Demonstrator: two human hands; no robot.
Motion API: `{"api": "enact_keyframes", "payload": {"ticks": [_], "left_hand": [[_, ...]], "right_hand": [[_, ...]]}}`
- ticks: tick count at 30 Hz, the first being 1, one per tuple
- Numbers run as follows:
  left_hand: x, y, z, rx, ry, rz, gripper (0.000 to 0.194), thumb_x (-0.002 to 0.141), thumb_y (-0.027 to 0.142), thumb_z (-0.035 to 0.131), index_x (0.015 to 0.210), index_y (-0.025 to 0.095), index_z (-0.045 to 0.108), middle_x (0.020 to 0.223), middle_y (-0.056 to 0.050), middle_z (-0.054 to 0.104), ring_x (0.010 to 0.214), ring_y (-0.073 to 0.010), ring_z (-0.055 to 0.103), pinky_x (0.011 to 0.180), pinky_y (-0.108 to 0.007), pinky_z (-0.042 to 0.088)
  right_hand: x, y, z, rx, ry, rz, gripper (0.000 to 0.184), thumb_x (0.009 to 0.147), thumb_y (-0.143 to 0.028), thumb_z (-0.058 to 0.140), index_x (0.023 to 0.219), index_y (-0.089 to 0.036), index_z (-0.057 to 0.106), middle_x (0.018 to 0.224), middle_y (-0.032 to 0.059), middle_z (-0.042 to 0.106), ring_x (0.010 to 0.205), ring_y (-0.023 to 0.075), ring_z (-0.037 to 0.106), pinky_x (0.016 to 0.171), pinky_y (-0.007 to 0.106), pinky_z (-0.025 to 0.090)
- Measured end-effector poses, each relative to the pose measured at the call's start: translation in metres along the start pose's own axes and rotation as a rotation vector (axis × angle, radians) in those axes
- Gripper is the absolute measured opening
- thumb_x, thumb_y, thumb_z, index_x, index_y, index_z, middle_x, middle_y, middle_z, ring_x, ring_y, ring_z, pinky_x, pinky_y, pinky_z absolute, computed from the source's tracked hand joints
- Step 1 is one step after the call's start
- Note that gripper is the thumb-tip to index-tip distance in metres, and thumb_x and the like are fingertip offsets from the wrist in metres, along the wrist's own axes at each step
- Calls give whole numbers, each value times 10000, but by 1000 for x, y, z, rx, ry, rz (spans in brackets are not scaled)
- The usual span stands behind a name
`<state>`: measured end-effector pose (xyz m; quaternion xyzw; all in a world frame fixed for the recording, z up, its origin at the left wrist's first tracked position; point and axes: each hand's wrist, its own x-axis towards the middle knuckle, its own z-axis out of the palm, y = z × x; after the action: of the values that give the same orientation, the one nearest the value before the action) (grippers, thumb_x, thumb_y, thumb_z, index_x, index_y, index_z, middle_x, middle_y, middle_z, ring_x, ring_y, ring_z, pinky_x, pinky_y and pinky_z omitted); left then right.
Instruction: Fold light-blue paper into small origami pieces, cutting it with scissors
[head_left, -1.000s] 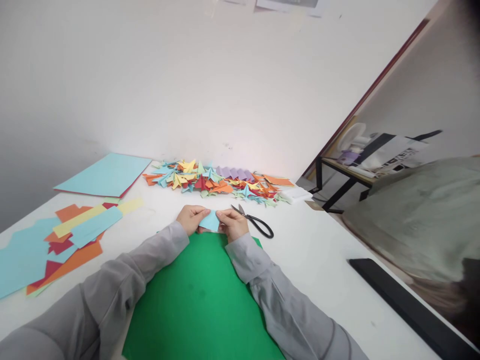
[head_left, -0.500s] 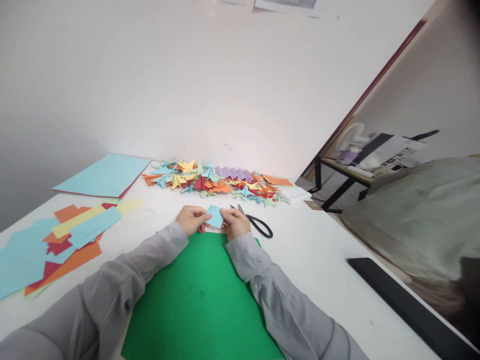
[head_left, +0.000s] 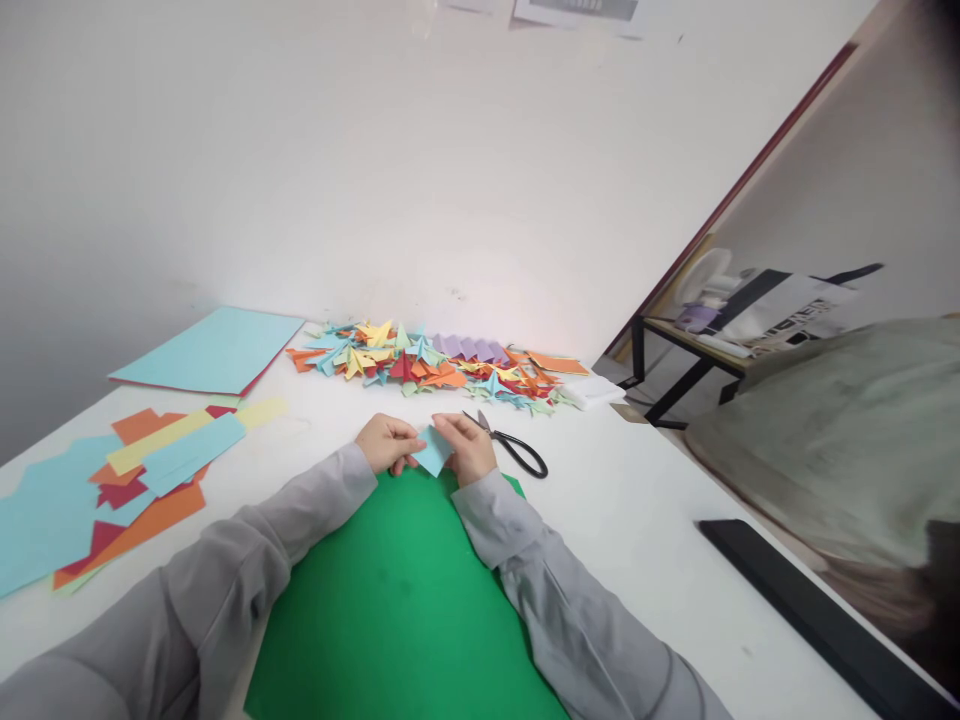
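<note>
A small light blue piece of paper (head_left: 435, 453) is held between my two hands over the far edge of a green sheet (head_left: 397, 590). My left hand (head_left: 388, 442) pinches its left side between thumb and fingers. On the right, my right hand (head_left: 466, 447) grips the upper right part, its fingers partly covering the paper. Just right of that hand lies a pair of scissors (head_left: 517, 450) with black handles, its blades partly hidden behind the fingers.
Along the wall lies a pile of colourful folded paper shapes (head_left: 420, 362). A light blue sheet stack (head_left: 214, 348) and loose paper cuttings (head_left: 135, 490) are at the left. A black bar (head_left: 810, 610) lies near the right edge of the white table (head_left: 622, 520).
The light blue paper has turned and tilted, with a corner now pointing down towards the green sheet. My right hand has shifted its hold slightly, and the view has moved a little.
</note>
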<state>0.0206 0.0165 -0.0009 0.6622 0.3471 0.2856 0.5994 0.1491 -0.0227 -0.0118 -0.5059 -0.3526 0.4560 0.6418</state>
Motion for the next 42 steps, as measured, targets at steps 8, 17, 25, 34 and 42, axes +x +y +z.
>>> {"api": "enact_keyframes", "payload": {"ticks": [8, 17, 25, 34, 42], "left_hand": [[-2, -1, 2, 123, -93, 9, 185, 602, 283, 567, 515, 125, 527, 360, 31, 504, 268, -48, 379, 308, -168, 279], [-3, 4, 4, 210, -89, 106, 300, 620, 356, 553, 436, 132, 477, 276, 72, 351, 274, -37, 299, 330, -180, 223], [-3, 2, 3, 175, -76, 122, 313, 644, 354, 529, 433, 133, 465, 310, 57, 396, 287, -40, 324, 334, -179, 238], [-1, -2, 3, 4, 175, 192, 234, 581, 338, 595, 618, 107, 599, 464, 9, 523, 408, -79, 453, 399, -198, 352], [2, -8, 3, -34, 183, 118, 158, 562, 251, 603, 619, 108, 570, 446, 22, 510, 397, -74, 444, 400, -200, 357]], "right_hand": [[-4, 0, 2, -153, -50, -104, 257, 435, -320, 708, 385, -160, 514, 361, -67, 435, 386, 49, 323, 430, 218, 252], [5, 8, -5, 0, -28, 93, 283, 455, -367, 696, 412, -176, 492, 421, -51, 523, 365, 70, 405, 397, 218, 282], [4, 7, -3, -49, -29, 12, 330, 472, -385, 695, 397, -170, 456, 391, -58, 469, 354, 57, 357, 378, 214, 257], [-2, 3, -1, -132, -60, -1, 294, 484, -434, 664, 526, -178, 525, 433, -63, 471, 367, 71, 376, 370, 221, 311], [-2, 9, -1, -380, -82, -249, 225, 590, -391, 576, 545, -176, 528, 446, -42, 445, 442, 89, 367, 434, 228, 287]]}}
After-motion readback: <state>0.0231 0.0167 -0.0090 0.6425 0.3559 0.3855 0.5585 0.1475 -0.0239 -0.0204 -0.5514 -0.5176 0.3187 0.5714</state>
